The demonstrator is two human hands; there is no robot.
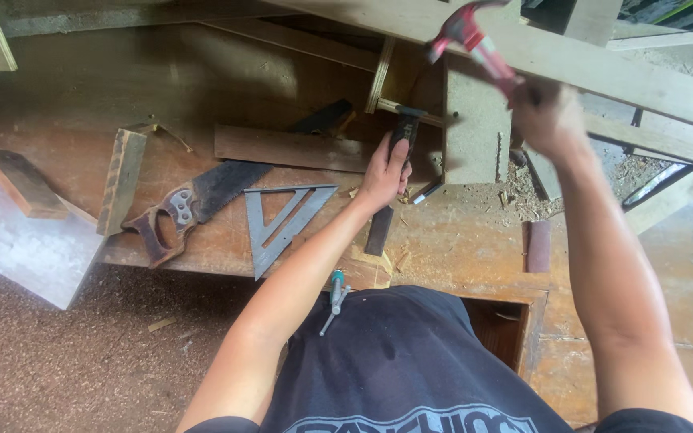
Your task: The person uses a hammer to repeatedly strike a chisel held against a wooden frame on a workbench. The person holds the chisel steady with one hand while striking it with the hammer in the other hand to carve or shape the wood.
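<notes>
My right hand [545,116] is raised and grips the handle of a red-headed hammer [475,44], which is blurred above a pale chipboard block [475,128]. My left hand [384,171] holds a dark, flat chisel-like tool [391,180] upright against the workbench beside that block; its black top end sits just above my fingers. A thin dowel [411,112] crosses behind the tool's top.
On the worn wooden bench [459,240] lie a hand saw [194,200], a metal triangular square [282,220], a dark plank [290,148] and scrap wood strips [122,180]. Long pale boards [603,72] cross the top right. A pen-like tool [335,293] hangs at my shirt.
</notes>
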